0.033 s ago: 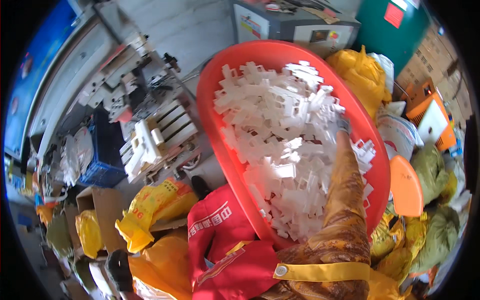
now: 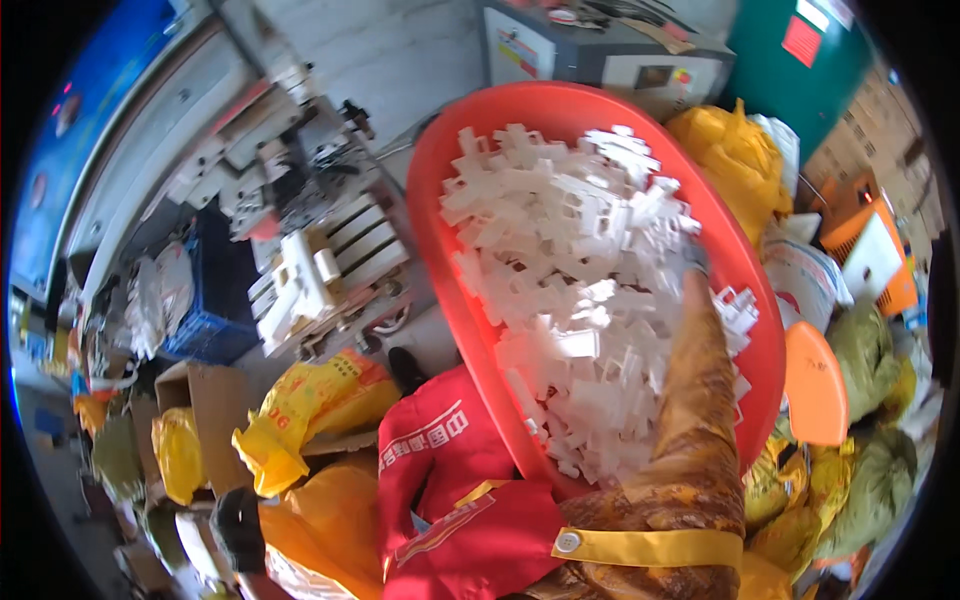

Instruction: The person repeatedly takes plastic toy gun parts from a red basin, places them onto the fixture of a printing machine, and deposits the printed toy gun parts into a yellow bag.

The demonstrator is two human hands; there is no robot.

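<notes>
Fingers [image 2: 688, 250], one right hand [image 2: 693, 261], among countless white pieces [image 2: 560, 225]; one tub [image 2: 428, 225].

Right grip [image 2: 690, 255] an indistinct blur among white pieces [image 2: 575, 225], green cylinder [image 2: 790, 75] partly beyond the top edge

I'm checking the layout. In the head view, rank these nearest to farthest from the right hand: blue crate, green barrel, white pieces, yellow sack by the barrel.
From the right hand:
1. White pieces: at the hand, inside the red tub.
2. Yellow sack: outside the tub, upper right.
3. Green barrel: beyond the sack.
4. Blue crate: far left, past the tub.
</notes>
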